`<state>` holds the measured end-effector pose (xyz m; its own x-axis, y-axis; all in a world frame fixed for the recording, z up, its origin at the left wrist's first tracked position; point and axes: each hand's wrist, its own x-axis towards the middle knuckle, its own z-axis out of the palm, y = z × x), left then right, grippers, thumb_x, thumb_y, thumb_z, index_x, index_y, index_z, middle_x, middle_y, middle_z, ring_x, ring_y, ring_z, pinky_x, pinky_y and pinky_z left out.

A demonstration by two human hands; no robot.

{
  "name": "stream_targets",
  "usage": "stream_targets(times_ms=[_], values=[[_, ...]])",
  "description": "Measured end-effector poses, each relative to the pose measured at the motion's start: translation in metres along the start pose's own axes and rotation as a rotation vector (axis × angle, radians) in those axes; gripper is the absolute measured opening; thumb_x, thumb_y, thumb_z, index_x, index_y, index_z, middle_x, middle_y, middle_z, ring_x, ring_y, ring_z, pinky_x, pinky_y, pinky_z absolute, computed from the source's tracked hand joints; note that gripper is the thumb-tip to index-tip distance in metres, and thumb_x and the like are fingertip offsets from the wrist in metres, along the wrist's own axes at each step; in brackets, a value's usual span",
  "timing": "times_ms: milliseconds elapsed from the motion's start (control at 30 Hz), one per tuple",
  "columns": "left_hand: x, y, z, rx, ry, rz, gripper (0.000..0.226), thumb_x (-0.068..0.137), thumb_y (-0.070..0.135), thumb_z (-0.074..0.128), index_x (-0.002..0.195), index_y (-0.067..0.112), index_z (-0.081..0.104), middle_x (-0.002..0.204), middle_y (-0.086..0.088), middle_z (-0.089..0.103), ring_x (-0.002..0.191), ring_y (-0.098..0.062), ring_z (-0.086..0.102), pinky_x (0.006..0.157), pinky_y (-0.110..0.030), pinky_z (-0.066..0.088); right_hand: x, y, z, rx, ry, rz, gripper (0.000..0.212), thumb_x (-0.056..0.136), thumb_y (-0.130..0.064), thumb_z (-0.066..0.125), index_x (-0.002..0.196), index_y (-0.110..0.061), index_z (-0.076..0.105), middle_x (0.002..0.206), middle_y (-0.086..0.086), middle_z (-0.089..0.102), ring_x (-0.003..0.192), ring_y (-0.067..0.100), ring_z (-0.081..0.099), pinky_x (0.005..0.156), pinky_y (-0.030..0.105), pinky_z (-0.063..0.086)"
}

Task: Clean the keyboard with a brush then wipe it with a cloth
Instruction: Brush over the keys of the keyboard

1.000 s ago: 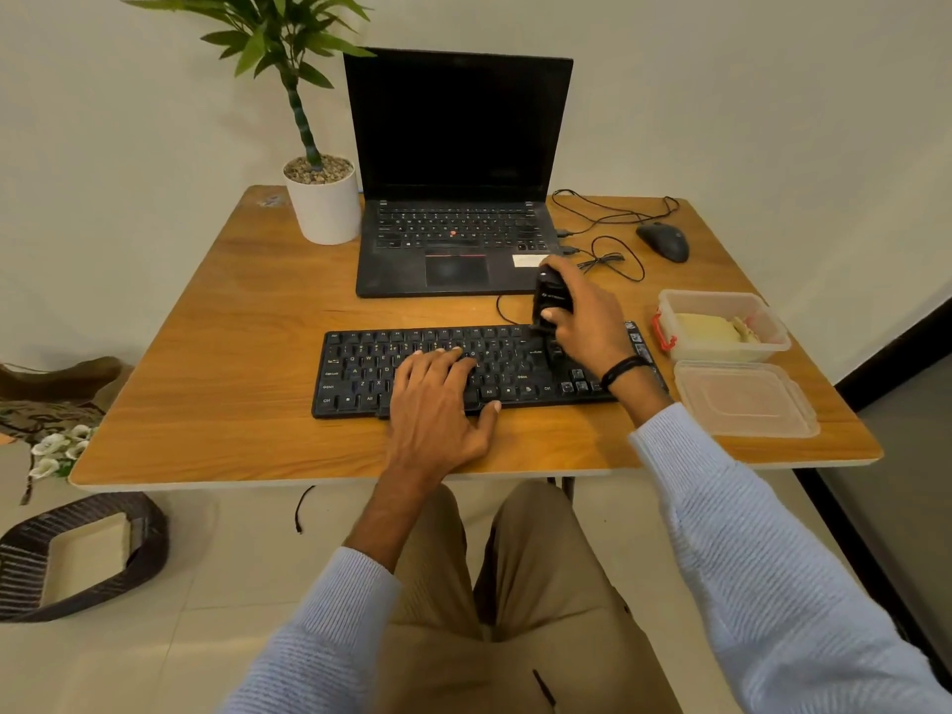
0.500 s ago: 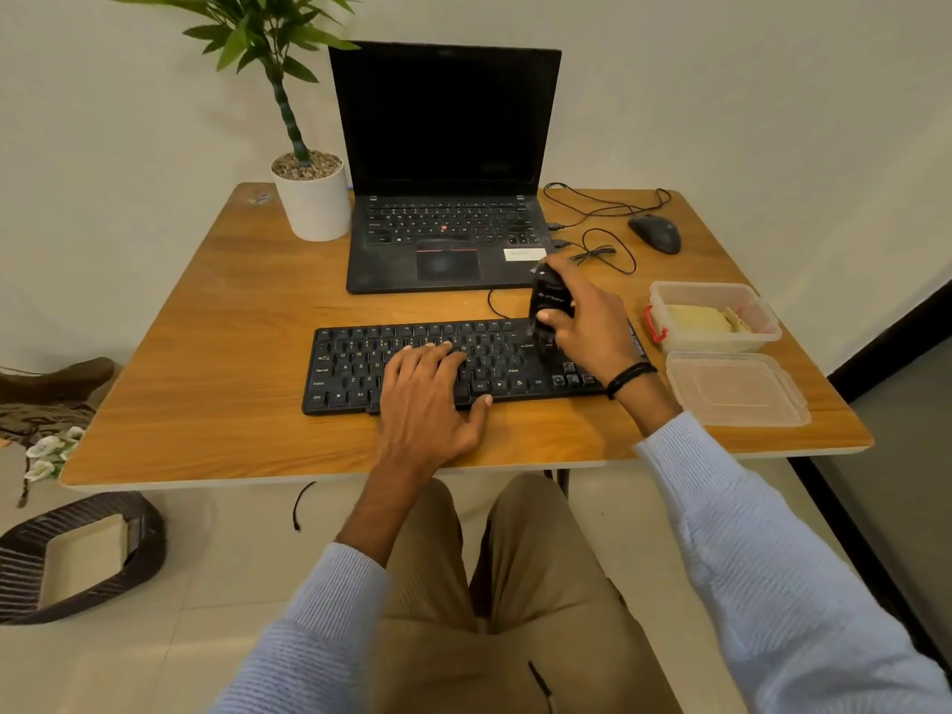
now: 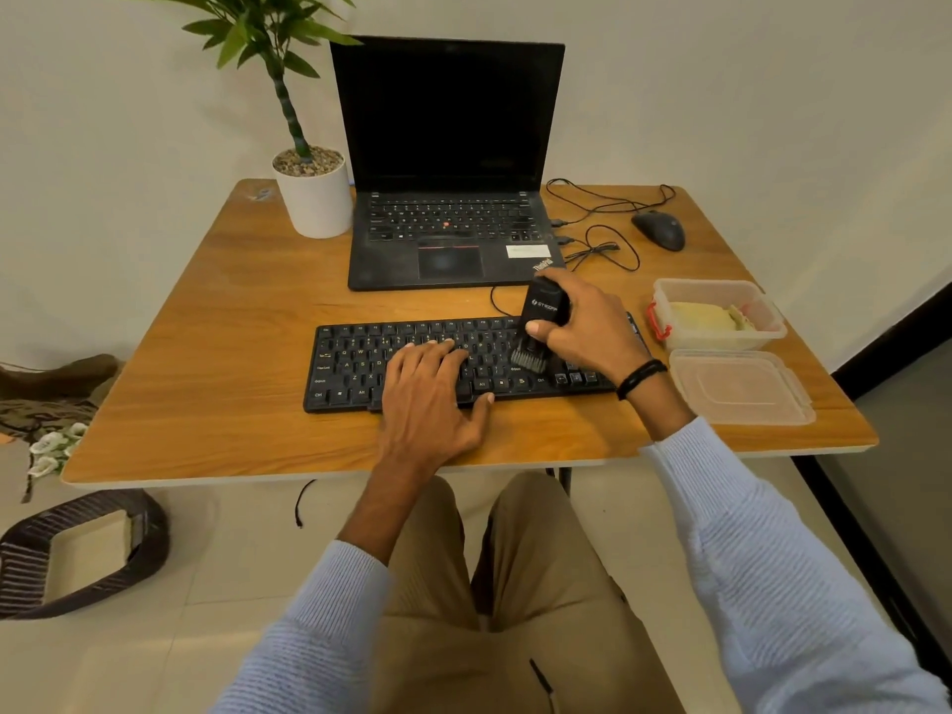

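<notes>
Right now the right hand curls its fingers around a black handheld brush, bristles down on the black rectangular keyboard's right part; the left hand lies flat, fingers straight, mid-keyboard on the wooden table.

Item 1, table: bears all items below.
Item 2, keyboard: under the fingers of the left hand, which lie on its middle keys.
Item 3, brush: held in the right hand, bristles on the keys just right of the left fingertips.
Item 4, laptop: behind the keyboard, beyond both sets of fingers.
Item 5, potted plant: left of the laptop.
Item 6, mouse: beyond the right fingers, right of the laptop.
Item 7, container: right of the right fingers.
Item 8, lid: before the container, beside the right wrist.
</notes>
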<state>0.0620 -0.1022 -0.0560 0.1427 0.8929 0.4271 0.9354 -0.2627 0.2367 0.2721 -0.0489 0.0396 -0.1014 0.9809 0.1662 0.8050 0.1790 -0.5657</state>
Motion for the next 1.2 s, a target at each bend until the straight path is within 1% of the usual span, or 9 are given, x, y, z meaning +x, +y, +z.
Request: stream_targets(times_ms=[100,267,433,567,767,833,933,1067,1200], values=[[-0.001,0.001,0.0,-0.003,0.006,-0.001,0.071,0.084,0.064,0.056,0.131,0.011,0.064,0.134,-0.01,0.064,0.126,-0.028,0.055,0.116,-0.049,0.032,0.0,0.002,0.005,-0.014,0.085,0.054,0.066,0.084,-0.033,0.072,0.142,-0.031,0.041,0.12,0.005,0.066,0.107,0.023,0.064,0.091,0.037,0.055],[0.0,0.0,-0.001,-0.011,0.008,0.001,0.07,0.083,0.063,0.056,0.13,0.012,0.064,0.134,-0.01,0.064,0.125,-0.027,0.055,0.115,-0.049,0.033,0.004,0.003,0.0,0.037,-0.042,0.155,0.065,0.087,-0.033,0.071,0.144,-0.036,0.039,0.115,0.002,0.067,0.085,0.021,0.071,0.068,0.038,0.062],[-0.001,0.001,-0.001,-0.016,0.001,-0.006,0.07,0.083,0.064,0.057,0.131,0.012,0.064,0.134,-0.009,0.064,0.126,-0.028,0.055,0.116,-0.049,0.032,0.0,-0.006,0.012,-0.053,0.098,0.101,0.064,0.088,-0.034,0.069,0.144,-0.033,0.038,0.12,0.004,0.067,0.103,0.024,0.066,0.085,0.032,0.057],[-0.001,0.002,-0.002,-0.014,0.009,0.003,0.07,0.082,0.063,0.057,0.129,0.011,0.065,0.133,-0.01,0.065,0.125,-0.028,0.056,0.114,-0.05,0.034,-0.001,-0.004,0.002,-0.025,-0.002,0.214,0.062,0.086,-0.033,0.072,0.141,-0.034,0.042,0.109,0.0,0.067,0.076,0.02,0.07,0.062,0.032,0.061],[-0.002,0.001,-0.003,-0.019,0.005,0.016,0.071,0.082,0.063,0.059,0.13,0.012,0.065,0.134,-0.01,0.064,0.125,-0.028,0.055,0.115,-0.05,0.033,-0.012,-0.002,0.003,-0.074,0.052,0.182,0.065,0.087,-0.034,0.071,0.144,-0.034,0.04,0.117,0.001,0.068,0.101,0.022,0.066,0.084,0.028,0.054],[-0.002,0.001,-0.004,-0.019,0.013,0.033,0.071,0.081,0.063,0.06,0.13,0.012,0.065,0.134,-0.01,0.064,0.125,-0.028,0.055,0.115,-0.049,0.032,-0.013,0.0,-0.005,-0.063,-0.014,0.2,0.065,0.086,-0.034,0.072,0.143,-0.035,0.041,0.118,-0.002,0.067,0.096,0.019,0.066,0.078,0.031,0.059],[0.0,0.001,-0.003,-0.017,0.021,0.027,0.069,0.082,0.063,0.06,0.129,0.013,0.065,0.133,-0.009,0.064,0.125,-0.028,0.055,0.115,-0.049,0.033,-0.015,-0.004,-0.012,-0.078,0.073,0.173,0.058,0.086,-0.035,0.071,0.139,-0.034,0.046,0.11,-0.008,0.066,0.094,0.013,0.061,0.069,0.013,0.047],[-0.001,0.0,-0.001,-0.013,0.015,0.019,0.07,0.083,0.064,0.057,0.129,0.013,0.065,0.134,-0.009,0.064,0.126,-0.028,0.055,0.115,-0.049,0.033,-0.03,-0.007,0.004,-0.052,0.073,0.121,0.061,0.087,-0.036,0.069,0.141,-0.037,0.04,0.115,0.0,0.068,0.104,0.021,0.064,0.086,0.036,0.057],[-0.001,0.0,-0.002,-0.026,0.01,0.018,0.072,0.082,0.064,0.056,0.132,0.013,0.063,0.137,-0.01,0.062,0.129,-0.028,0.053,0.116,-0.049,0.032,-0.042,0.008,-0.009,0.197,0.082,0.185,0.062,0.082,-0.037,0.073,0.137,-0.04,0.045,0.108,-0.009,0.063,0.098,0.016,0.066,0.069,0.032,0.061]])
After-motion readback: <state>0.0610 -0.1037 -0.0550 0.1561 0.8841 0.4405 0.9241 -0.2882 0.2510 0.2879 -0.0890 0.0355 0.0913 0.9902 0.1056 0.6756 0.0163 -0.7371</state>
